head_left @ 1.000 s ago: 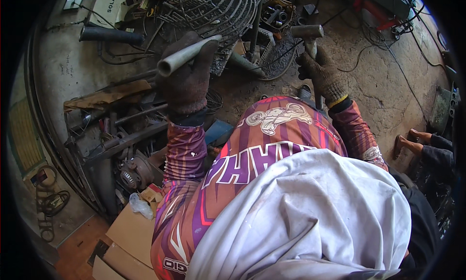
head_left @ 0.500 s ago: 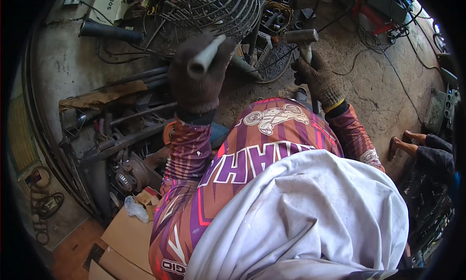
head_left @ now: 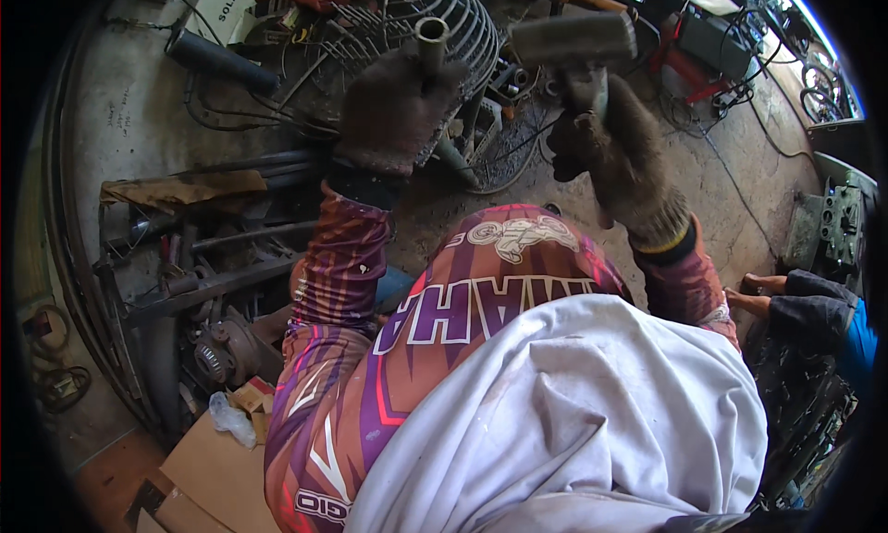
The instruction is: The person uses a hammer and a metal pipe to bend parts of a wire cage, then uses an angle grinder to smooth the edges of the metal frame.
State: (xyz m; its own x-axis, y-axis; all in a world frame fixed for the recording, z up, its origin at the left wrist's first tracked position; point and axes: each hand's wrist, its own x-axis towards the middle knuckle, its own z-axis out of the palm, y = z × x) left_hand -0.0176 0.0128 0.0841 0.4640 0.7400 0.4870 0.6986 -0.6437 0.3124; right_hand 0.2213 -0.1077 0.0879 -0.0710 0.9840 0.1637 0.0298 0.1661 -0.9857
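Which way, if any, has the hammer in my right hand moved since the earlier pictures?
Yes: against the red frame on the floor, the hammer has shifted up the picture and looks larger, probably nearer the camera.

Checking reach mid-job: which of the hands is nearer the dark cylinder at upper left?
Left. The left hand, holding a pipe, is to the right of the dark cylinder; the right hand, holding a hammer, is much farther right.

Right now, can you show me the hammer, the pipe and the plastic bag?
Hammer (head_left: 573, 40), head view: middle of its head.
Pipe (head_left: 431, 53), head view: outer wall below the open end.
Plastic bag (head_left: 232, 420), head view: its crumpled middle.
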